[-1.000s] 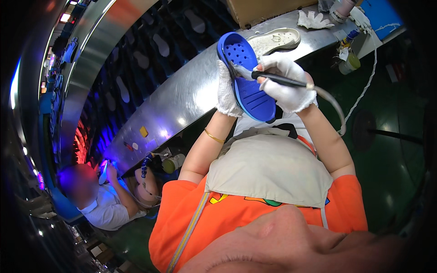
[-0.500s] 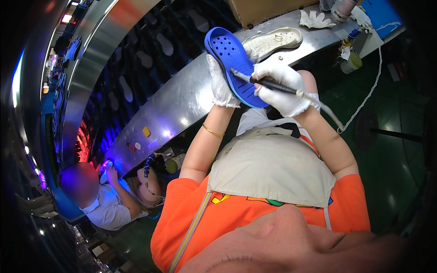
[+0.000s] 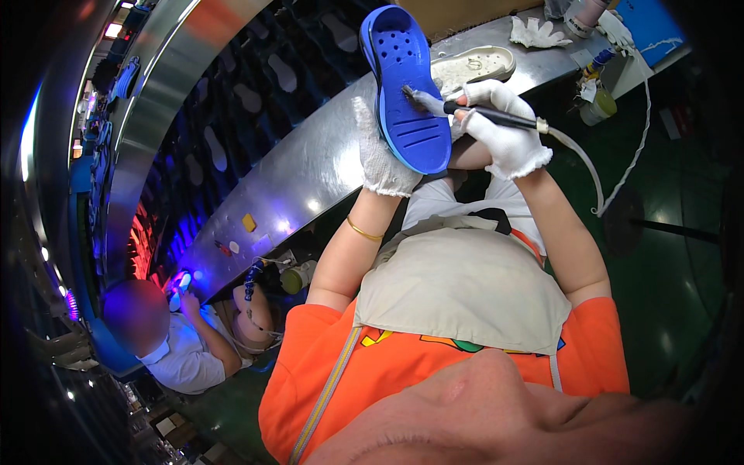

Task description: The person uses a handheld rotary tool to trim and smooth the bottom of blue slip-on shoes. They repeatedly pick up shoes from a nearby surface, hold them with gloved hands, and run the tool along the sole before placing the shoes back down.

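A blue shoe sole with small holes at its far end and grooves at the near end is tilted up over the bench edge. My left hand, in a white knit glove, grips it from the left and beneath. In my gloved right hand is a brush with a black handle and a hose on its rear end. Its bristle tip touches or hovers just above the middle of the sole; which one, I cannot tell. Behind the brush lies a white shoe sole on the metal bench.
A white glove lies farther along the bench beside a cardboard box. Dark moving-belt-like material with sole shapes runs beyond the bench. A green-lidded jar hangs at the right. A co-worker sits at the lower left.
The blue sole has moved away from me and turned more upright. My right hand has shifted right with the brush, whose tip is now farther up the sole.
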The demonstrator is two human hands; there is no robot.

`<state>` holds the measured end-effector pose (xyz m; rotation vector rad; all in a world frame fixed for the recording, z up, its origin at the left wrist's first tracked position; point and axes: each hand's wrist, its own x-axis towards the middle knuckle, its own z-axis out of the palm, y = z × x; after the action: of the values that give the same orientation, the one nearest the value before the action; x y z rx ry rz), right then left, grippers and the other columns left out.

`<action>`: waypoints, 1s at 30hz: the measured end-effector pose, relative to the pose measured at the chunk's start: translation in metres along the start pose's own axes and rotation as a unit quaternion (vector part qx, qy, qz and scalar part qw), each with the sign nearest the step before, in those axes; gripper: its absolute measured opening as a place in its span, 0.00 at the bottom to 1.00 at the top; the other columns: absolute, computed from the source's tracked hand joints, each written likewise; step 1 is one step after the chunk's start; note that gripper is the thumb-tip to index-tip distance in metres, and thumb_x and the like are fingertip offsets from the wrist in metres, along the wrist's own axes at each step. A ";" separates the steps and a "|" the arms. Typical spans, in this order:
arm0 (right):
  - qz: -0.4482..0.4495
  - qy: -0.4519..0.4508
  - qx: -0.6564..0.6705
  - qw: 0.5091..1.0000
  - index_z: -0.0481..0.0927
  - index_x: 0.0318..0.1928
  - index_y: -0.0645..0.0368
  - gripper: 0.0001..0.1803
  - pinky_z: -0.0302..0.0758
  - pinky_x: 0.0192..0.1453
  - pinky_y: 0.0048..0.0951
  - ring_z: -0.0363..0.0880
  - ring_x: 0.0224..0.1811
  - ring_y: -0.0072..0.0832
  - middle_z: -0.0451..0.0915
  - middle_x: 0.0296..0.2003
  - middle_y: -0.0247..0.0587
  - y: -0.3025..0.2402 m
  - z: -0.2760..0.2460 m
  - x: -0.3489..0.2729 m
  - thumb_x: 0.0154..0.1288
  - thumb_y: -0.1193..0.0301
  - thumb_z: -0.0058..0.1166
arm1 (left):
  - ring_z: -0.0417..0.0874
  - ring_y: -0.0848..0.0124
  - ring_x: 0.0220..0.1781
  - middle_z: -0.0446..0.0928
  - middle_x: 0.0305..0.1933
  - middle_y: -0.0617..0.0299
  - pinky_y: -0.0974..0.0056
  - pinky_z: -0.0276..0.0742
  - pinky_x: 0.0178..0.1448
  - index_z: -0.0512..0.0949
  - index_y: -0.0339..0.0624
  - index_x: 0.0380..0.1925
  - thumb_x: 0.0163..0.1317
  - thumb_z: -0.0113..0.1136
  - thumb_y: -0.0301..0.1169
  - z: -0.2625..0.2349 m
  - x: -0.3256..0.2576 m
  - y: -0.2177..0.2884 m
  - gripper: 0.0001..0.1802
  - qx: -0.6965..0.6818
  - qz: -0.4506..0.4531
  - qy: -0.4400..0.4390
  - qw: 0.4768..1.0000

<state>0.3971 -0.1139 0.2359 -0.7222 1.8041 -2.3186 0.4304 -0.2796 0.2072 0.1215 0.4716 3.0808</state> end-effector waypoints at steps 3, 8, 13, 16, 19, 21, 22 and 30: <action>-0.051 -0.051 -0.047 0.996 0.77 0.35 0.64 0.07 0.75 0.44 0.22 0.78 0.35 0.20 0.79 0.31 0.37 0.002 0.018 -0.014 0.53 0.82 0.56 | 0.72 0.63 0.56 0.72 0.55 0.56 0.54 0.69 0.62 0.65 0.46 0.59 0.66 0.40 0.56 -0.013 0.011 0.006 0.31 0.086 0.009 -0.067 0.994; 0.168 -0.049 0.080 0.981 0.76 0.38 0.62 0.10 0.80 0.39 0.24 0.79 0.36 0.21 0.78 0.34 0.38 -0.006 0.019 -0.016 0.54 0.82 0.55 | 0.74 0.58 0.55 0.71 0.57 0.53 0.52 0.71 0.60 0.64 0.45 0.60 0.61 0.33 0.66 -0.016 0.012 0.017 0.41 0.081 0.037 -0.036 0.995; 0.021 -0.091 0.032 0.995 0.74 0.36 0.62 0.08 0.78 0.37 0.22 0.79 0.36 0.23 0.78 0.33 0.37 0.011 0.025 -0.018 0.55 0.83 0.54 | 0.74 0.56 0.57 0.69 0.61 0.54 0.51 0.70 0.61 0.64 0.46 0.62 0.60 0.35 0.67 -0.010 0.015 0.023 0.42 0.026 -0.002 -0.079 0.997; 0.039 -0.152 0.014 0.988 0.75 0.35 0.63 0.07 0.79 0.38 0.23 0.78 0.37 0.22 0.77 0.34 0.37 0.010 0.020 -0.013 0.54 0.84 0.54 | 0.75 0.57 0.57 0.70 0.60 0.53 0.52 0.71 0.61 0.65 0.47 0.61 0.61 0.36 0.65 -0.006 0.016 0.026 0.40 0.088 0.022 -0.032 0.995; 0.120 -0.088 0.037 0.988 0.75 0.34 0.63 0.07 0.83 0.40 0.27 0.78 0.36 0.21 0.77 0.37 0.38 -0.008 0.018 -0.007 0.54 0.84 0.53 | 0.76 0.57 0.55 0.71 0.58 0.52 0.52 0.73 0.59 0.66 0.46 0.60 0.61 0.39 0.64 -0.005 0.016 0.029 0.39 0.064 -0.020 -0.069 0.995; 0.093 -0.128 0.024 0.987 0.75 0.34 0.63 0.07 0.82 0.40 0.27 0.78 0.37 0.22 0.77 0.37 0.39 -0.001 0.016 -0.007 0.55 0.84 0.52 | 0.73 0.55 0.58 0.70 0.58 0.49 0.50 0.72 0.61 0.63 0.43 0.62 0.61 0.37 0.65 0.000 0.016 0.031 0.41 -0.022 -0.085 -0.129 0.988; 0.080 -0.149 0.018 0.985 0.75 0.35 0.63 0.06 0.82 0.40 0.27 0.78 0.37 0.22 0.76 0.37 0.39 0.000 0.014 -0.006 0.55 0.84 0.51 | 0.73 0.55 0.59 0.69 0.59 0.49 0.50 0.71 0.62 0.62 0.43 0.62 0.61 0.37 0.65 0.000 0.017 0.033 0.41 -0.028 -0.095 -0.122 0.988; 0.135 -0.168 0.008 0.977 0.75 0.30 0.62 0.05 0.80 0.45 0.28 0.77 0.40 0.25 0.76 0.38 0.39 -0.007 0.012 -0.005 0.52 0.83 0.53 | 0.69 0.52 0.62 0.65 0.63 0.44 0.51 0.66 0.66 0.60 0.39 0.64 0.62 0.37 0.64 -0.002 0.026 0.043 0.43 -0.001 -0.126 -0.129 0.984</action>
<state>0.4082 -0.1209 0.2435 -0.7589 1.6164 -1.9061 0.4043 -0.3202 0.2196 0.4202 0.4317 2.7646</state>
